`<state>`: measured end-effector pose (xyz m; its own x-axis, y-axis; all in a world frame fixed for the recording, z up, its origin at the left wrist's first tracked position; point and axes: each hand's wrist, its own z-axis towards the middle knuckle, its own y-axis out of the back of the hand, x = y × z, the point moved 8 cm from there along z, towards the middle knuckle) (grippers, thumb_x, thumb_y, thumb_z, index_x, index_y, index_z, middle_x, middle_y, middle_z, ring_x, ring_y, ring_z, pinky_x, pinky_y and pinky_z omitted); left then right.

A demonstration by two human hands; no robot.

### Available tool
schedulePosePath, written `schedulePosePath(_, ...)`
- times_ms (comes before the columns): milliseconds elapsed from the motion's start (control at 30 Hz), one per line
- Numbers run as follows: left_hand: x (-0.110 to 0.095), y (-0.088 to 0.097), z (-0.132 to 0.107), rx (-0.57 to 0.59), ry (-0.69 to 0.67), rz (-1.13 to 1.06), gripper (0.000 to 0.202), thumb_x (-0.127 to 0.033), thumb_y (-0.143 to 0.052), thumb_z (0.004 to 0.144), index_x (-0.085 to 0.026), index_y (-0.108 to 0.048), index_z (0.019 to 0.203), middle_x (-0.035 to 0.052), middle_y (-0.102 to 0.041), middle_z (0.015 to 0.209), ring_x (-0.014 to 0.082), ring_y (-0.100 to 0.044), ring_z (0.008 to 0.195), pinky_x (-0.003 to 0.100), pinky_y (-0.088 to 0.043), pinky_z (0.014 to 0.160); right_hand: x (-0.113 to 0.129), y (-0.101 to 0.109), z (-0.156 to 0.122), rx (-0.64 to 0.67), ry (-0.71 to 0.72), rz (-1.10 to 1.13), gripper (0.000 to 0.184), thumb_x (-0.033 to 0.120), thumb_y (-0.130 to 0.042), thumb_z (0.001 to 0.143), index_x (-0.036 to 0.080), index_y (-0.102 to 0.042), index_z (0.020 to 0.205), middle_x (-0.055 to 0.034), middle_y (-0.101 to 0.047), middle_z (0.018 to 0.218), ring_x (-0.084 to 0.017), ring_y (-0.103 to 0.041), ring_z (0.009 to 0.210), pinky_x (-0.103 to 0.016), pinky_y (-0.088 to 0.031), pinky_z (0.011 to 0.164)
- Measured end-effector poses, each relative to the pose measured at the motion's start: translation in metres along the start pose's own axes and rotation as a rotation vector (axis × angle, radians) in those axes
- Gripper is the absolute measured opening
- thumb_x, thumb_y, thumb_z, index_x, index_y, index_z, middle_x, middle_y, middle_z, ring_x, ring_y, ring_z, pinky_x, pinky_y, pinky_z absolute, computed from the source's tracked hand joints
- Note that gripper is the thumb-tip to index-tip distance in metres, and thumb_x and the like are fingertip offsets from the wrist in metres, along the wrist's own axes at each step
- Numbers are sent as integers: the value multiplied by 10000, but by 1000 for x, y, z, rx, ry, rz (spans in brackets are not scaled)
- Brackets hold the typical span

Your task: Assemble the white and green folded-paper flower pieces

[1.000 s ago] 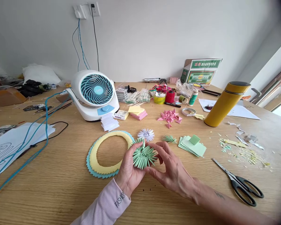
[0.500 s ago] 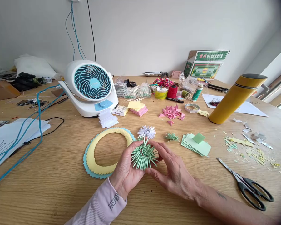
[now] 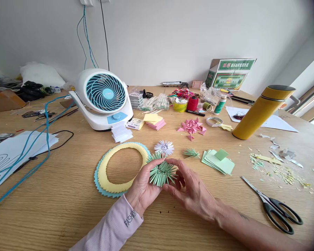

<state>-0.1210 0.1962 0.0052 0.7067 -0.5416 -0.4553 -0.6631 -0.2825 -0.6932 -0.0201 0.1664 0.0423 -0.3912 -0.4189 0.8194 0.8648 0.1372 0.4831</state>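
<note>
Both hands on a green paper burr

Cluttered wooden surface [image 3: 68, 216], white wall behind. Left hand [image 3: 142, 188] and right hand [image 3: 193, 193] curl partly closed around the spiky green paper ball [image 3: 161, 172], just right of the yellow-and-blue ring [image 3: 104, 177]. Scissors [image 3: 273, 205] lie well apart.

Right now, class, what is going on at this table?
A person holds a spiky green paper piece between both hands, the left hand cupping it, the right hand pinching its other side, over the table. A yellow-and-blue paper ring lies beside it on the left; scissors lie off to the right.
</note>
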Motion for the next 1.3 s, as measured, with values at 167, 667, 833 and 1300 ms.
schedulePosePath(167, 2, 1, 2, -17, 8, 4, 135, -8, -583, 851, -76, -698, 833, 95, -743, 855, 153, -698, 686, 250, -579, 654, -7, -4, -3, 3, -60, 82, 572, 238, -628, 898, 231, -365, 1406, -17, -598, 847, -139, -531, 588, -282, -464, 531)
schedulePosePath(667, 9, -3, -3, 43, -96, 87, 136, -30, -626, 835, -119, -710, 895, 49, -723, 839, 121, -646, 610, 211, -506, 505, -29, -11, -4, -155, -251, 485, 313, 455, -556, 967, 262, -479, 1202, 1, -569, 946, -92, -517, 572, -212, -443, 463)
schedulePosePath(833, 14, -4, -2, 70, -81, 119, 77, -74, -637, 839, -112, -704, 843, 27, -657, 670, 124, -590, 519, 232, -496, 479, -30, -6, 0, -256, -263, 532, 303, 451, -637, 906, 244, -501, 1081, -25, -569, 1086, -65, -502, 556, -176, -434, 397)
schedulePosePath(1300, 17, -4, -2, 46, -22, 32, 105, -51, -601, 859, -95, -696, 867, 60, -696, 772, 133, -632, 600, 242, -528, 545, -38, -4, -3, -369, -460, 679, 433, 463, -777, 743, 181, -582, 1008, -41, -623, 996, -84, -543, 594, -168, -413, 407)
